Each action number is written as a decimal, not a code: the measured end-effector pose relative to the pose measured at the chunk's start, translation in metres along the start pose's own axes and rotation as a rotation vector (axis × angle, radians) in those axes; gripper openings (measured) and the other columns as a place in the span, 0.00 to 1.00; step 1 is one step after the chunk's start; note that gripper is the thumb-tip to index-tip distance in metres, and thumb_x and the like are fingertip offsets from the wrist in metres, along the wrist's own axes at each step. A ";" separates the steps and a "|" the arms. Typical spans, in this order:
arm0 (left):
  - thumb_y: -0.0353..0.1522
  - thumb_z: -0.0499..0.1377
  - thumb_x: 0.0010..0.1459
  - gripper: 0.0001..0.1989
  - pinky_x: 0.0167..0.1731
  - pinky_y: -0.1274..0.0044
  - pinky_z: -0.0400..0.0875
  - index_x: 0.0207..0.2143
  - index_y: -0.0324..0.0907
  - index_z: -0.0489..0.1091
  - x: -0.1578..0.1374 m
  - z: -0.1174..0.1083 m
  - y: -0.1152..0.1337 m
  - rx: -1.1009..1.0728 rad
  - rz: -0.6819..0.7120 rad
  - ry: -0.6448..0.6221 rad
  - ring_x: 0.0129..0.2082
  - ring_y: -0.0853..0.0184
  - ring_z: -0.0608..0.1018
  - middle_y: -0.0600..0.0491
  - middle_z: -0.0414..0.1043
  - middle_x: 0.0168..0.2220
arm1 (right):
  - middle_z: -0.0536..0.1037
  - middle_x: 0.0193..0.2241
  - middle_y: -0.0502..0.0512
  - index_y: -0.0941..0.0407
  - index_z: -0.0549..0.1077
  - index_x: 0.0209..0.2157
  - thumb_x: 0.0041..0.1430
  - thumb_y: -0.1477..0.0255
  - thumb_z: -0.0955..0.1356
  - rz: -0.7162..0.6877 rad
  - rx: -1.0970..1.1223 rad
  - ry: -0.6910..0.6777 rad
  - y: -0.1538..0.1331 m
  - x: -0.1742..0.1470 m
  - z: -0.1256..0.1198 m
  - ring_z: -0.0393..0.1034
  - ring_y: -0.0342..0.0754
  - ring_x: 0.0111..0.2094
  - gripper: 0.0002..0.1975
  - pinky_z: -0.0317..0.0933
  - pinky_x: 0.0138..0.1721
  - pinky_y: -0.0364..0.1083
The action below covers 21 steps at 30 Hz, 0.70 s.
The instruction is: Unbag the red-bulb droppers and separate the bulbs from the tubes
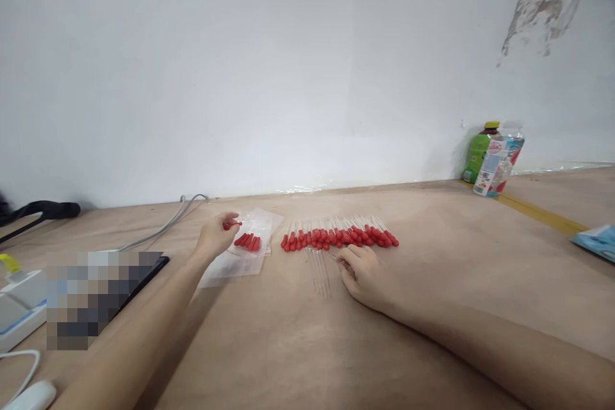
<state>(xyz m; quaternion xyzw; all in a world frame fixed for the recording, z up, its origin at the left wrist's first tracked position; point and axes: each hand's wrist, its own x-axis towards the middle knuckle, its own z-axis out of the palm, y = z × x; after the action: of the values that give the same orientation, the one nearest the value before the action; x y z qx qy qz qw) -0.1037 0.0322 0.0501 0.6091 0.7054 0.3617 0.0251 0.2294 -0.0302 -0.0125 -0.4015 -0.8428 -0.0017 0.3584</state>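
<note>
A long row of thin pale sticks with red bulb-shaped ends (336, 237) lies across the table, red ends toward me. Several more thin sticks (319, 275) stretch from the row toward me. My left hand (220, 234) is closed in a pinch on a red-ended stick, above clear plastic bags (230, 270). Several red ends (248, 242) lie side by side on the bags, next to that hand. My right hand (362, 274) rests at the near side of the row, fingers curled together beside the thin sticks; what they pinch is too small to make out.
A pixelated dark-edged device (139, 285) and a white power strip (24, 307) lie at left, with a grey cable (168, 224) behind. Two bottles (498, 163) stand by the wall at right. A blue packet (596, 242) sits at the right edge, near a yellow strip (542, 213).
</note>
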 end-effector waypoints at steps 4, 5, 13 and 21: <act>0.33 0.54 0.45 0.17 0.37 0.77 0.68 0.41 0.39 0.68 0.002 0.013 -0.012 0.041 -0.053 0.003 0.35 0.65 0.76 0.51 0.74 0.35 | 0.70 0.25 0.51 0.57 0.68 0.29 0.51 0.79 0.60 0.001 -0.013 0.012 -0.004 0.002 0.002 0.62 0.44 0.28 0.06 0.52 0.31 0.44; 0.33 0.54 0.46 0.17 0.36 0.77 0.68 0.41 0.39 0.68 0.001 0.016 -0.014 0.052 -0.064 -0.002 0.35 0.65 0.76 0.51 0.75 0.35 | 0.70 0.25 0.51 0.57 0.68 0.29 0.52 0.79 0.61 -0.007 -0.013 0.011 -0.005 0.001 0.003 0.62 0.44 0.28 0.06 0.52 0.32 0.44; 0.39 0.50 0.53 0.16 0.36 0.76 0.67 0.38 0.39 0.70 -0.004 0.020 -0.018 0.138 -0.072 -0.039 0.39 0.61 0.76 0.47 0.75 0.38 | 0.74 0.29 0.53 0.56 0.70 0.33 0.53 0.65 0.64 -0.062 -0.007 -0.046 -0.013 -0.001 -0.001 0.65 0.47 0.34 0.10 0.50 0.38 0.47; 0.40 0.47 0.55 0.18 0.32 0.75 0.66 0.37 0.40 0.71 -0.004 0.014 -0.021 0.225 -0.031 0.023 0.36 0.60 0.76 0.48 0.75 0.35 | 0.74 0.31 0.55 0.56 0.70 0.37 0.54 0.60 0.63 -0.063 0.024 -0.066 -0.015 -0.001 -0.004 0.65 0.48 0.35 0.15 0.50 0.39 0.48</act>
<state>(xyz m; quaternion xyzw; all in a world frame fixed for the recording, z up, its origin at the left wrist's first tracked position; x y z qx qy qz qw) -0.1136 0.0351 0.0273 0.5929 0.7512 0.2866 -0.0459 0.2224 -0.0423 -0.0063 -0.3704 -0.8663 0.0103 0.3349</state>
